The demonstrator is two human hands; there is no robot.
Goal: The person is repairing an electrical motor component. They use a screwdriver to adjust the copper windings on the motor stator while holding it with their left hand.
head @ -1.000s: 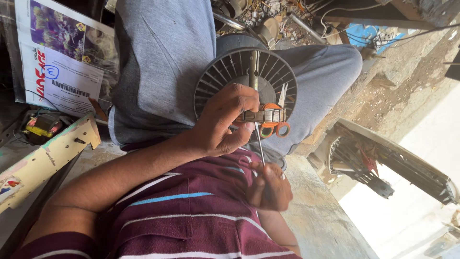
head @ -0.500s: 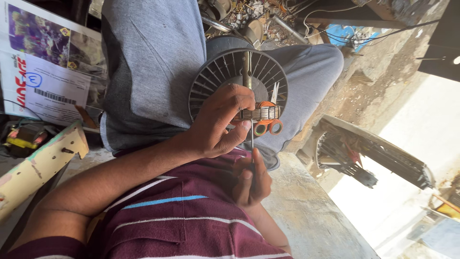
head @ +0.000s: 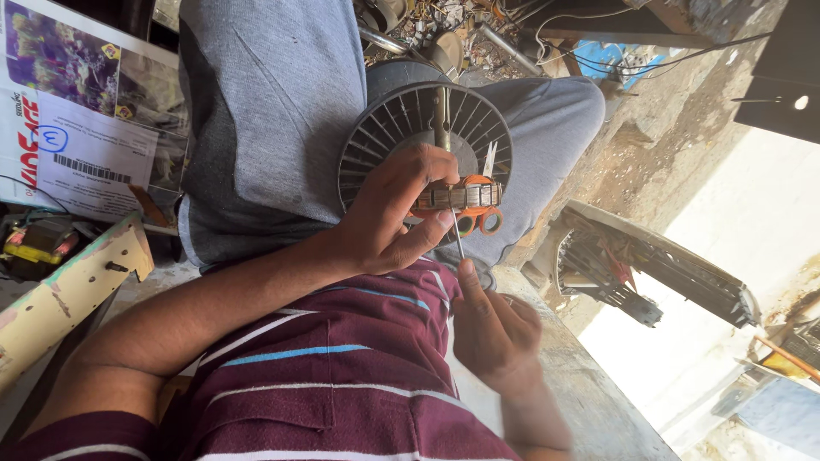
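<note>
Two hands are at work in the head view, low over my lap; my left hand is closed around a small ribbed metal block, thumb and fingers clamped on it, pressing it against the grey finned wheel that rests on my grey-trousered knee; my right hand is pinched shut on a thin metal rod whose tip points up at the underside of that block; I judge the step to be picking or probing at the block, and any further push calls for a steady left clamp and a small, straight nudge; orange scissors sit just behind the block, but who bears them I cannot tell; my fingers hide the rod's tip and most of the block.
</note>
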